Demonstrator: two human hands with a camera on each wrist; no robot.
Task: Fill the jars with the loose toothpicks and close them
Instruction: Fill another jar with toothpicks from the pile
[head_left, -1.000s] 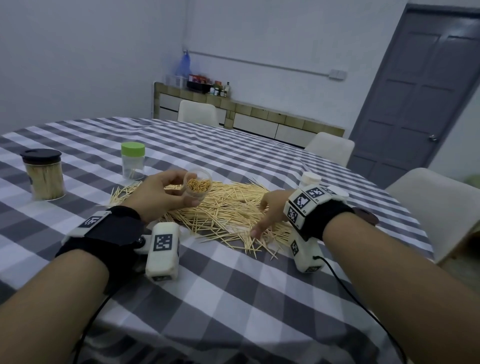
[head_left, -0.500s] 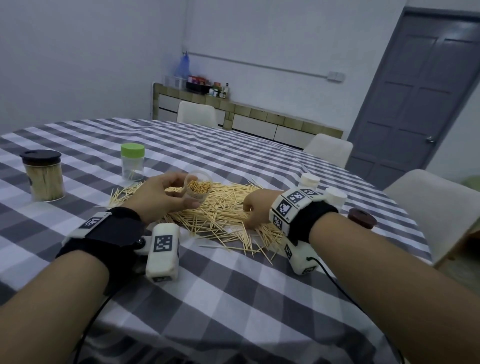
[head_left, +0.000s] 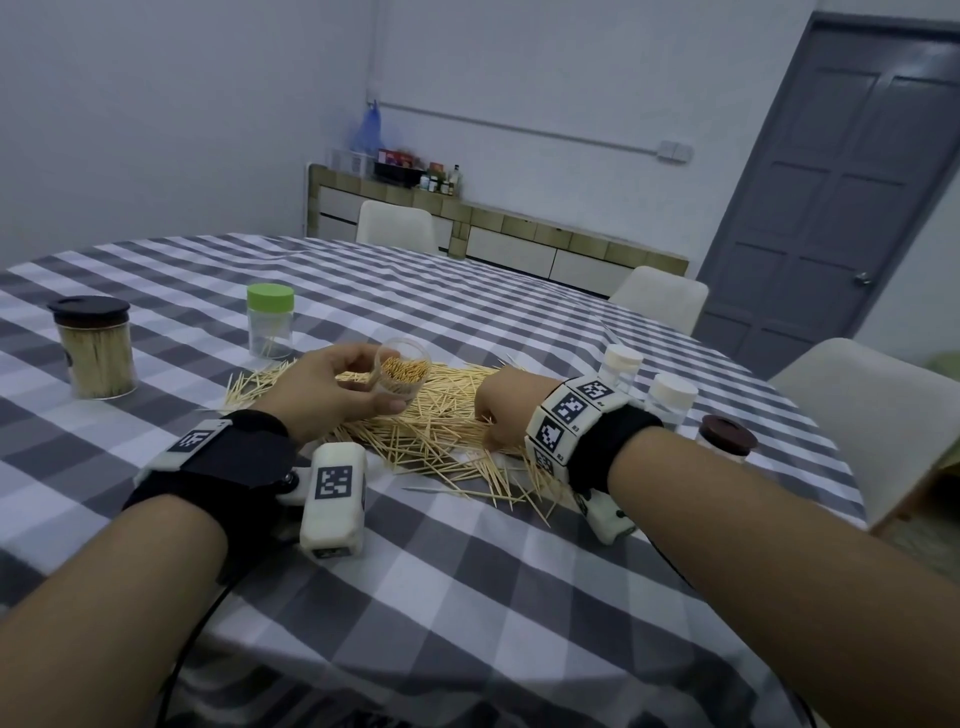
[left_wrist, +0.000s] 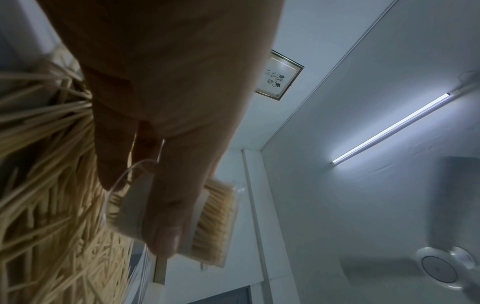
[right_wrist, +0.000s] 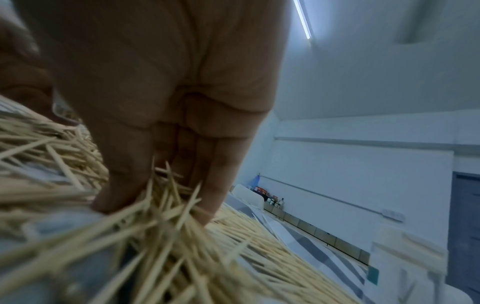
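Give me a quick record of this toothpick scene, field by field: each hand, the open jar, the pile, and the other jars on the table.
left hand: holds the open jar tilted above the pile
open jar: clear, lidless, partly filled with toothpicks
right hand: fingers curled round a bunch of toothpicks in the pile
toothpick pile: loose on the checked tablecloth
black-lidded jar: full, closed, far left
green-lidded jar: closed, nearly empty
white-lidded jars: two, behind the right wrist
brown-lidded jar: closed, far right

The head view looks down across the worktop (head_left: 467, 571), while both wrist views peer upward close along each hand, sharing the toothpicks (head_left: 441, 431).
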